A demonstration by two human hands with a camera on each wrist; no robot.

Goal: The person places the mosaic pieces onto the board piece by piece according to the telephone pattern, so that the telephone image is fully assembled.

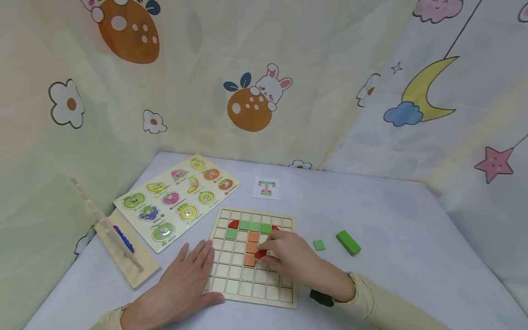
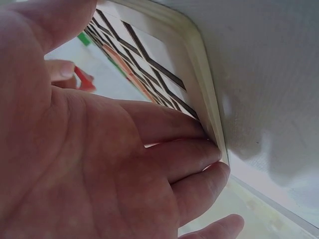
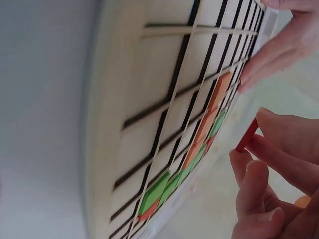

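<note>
A wooden grid board lies flat with coloured tiles in its cells. Green tiles form a row near the far edge, a red curved tile at its left end. Orange tiles run in a column towards me. My left hand rests at the board's left edge, fingers straight, their tips touching the rim in the left wrist view. Above the board, right of the orange column, my right hand pinches a small red tile between thumb and fingers. That hand partly covers the board's right side.
Behind the board lies a picture card. To the right are a loose green tile, a green block and a dark object partly under the right forearm. A fruit puzzle board and a wooden stand with blue beads are on the left.
</note>
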